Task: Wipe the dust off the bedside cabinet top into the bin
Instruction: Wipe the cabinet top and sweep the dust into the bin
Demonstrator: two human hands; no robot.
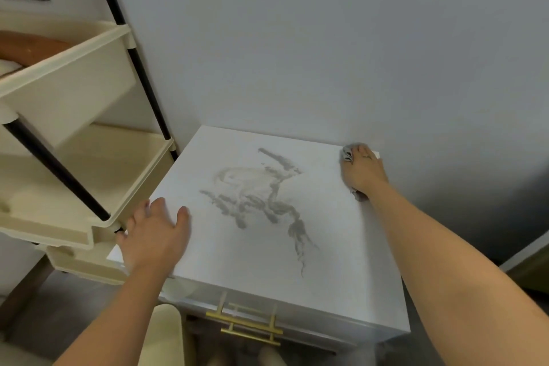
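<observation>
The white bedside cabinet top (341, 246) fills the middle of the head view. Grey dust (261, 196) is smeared in streaks across its centre. My right hand (361, 171) lies flat on a grey cloth (348, 152) at the far right corner of the top, fingers straight and pressing down. My left hand (153, 235) rests flat on the near left edge of the top, fingers spread. A pale rounded rim (163, 336) shows below the left front corner of the cabinet; I cannot tell whether it is the bin.
A cream shelving trolley (68, 134) with black poles stands close against the cabinet's left side. A grey wall (326, 38) runs behind the cabinet. Gold drawer handles (246, 324) stick out at the cabinet front. Dark floor (59, 306) lies at lower left.
</observation>
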